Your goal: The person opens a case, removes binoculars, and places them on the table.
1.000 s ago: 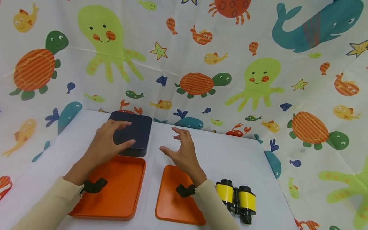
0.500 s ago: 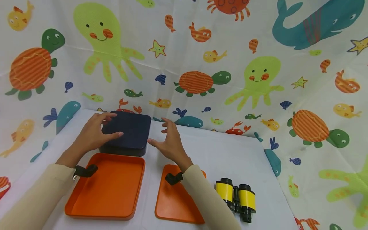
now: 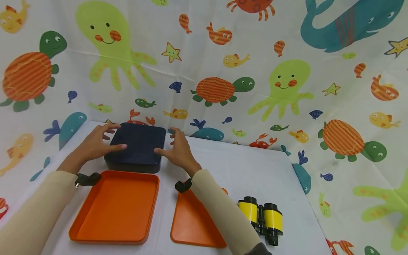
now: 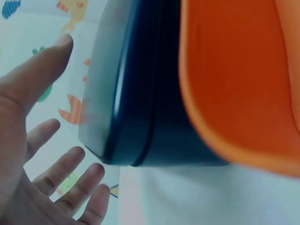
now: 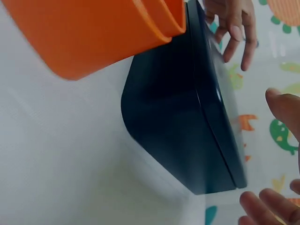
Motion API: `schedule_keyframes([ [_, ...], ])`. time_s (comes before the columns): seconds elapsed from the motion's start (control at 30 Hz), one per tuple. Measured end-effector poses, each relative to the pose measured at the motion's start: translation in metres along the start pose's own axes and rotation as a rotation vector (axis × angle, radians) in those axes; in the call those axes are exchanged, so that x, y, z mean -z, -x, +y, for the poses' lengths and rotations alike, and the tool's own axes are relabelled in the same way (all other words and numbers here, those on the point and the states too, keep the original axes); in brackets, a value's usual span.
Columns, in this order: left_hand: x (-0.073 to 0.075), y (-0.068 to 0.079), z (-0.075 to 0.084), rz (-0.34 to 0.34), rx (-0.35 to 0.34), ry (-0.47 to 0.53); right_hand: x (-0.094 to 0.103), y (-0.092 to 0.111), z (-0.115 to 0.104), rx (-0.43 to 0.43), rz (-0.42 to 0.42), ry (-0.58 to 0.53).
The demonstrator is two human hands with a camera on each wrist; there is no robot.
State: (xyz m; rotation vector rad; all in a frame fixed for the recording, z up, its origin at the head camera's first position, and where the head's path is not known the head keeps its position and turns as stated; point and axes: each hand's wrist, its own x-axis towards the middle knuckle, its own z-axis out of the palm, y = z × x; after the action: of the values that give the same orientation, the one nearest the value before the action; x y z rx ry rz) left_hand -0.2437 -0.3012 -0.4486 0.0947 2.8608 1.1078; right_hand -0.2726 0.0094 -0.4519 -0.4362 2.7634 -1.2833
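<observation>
plain beige sleeves (image 3: pixel 38 212) with black wrist bands (image 3: pixel 87 179)

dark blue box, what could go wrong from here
If the left hand and right hand grip high, above the seam of the dark blue box, perhaps only its upper part lifts. The larger orange tray lies close in front, so pulling the box forward could bump it. The right sleeve crosses over the smaller orange tray and might brush it or the binoculars.
</observation>
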Motion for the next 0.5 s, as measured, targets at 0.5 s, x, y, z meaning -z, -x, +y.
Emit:
schedule_keyframes([
  [0.5,0.003,-0.007,-0.007,-0.077,0.095,0.115,-0.022,-0.022,0.008,-0.153,-0.061,-0.073],
])
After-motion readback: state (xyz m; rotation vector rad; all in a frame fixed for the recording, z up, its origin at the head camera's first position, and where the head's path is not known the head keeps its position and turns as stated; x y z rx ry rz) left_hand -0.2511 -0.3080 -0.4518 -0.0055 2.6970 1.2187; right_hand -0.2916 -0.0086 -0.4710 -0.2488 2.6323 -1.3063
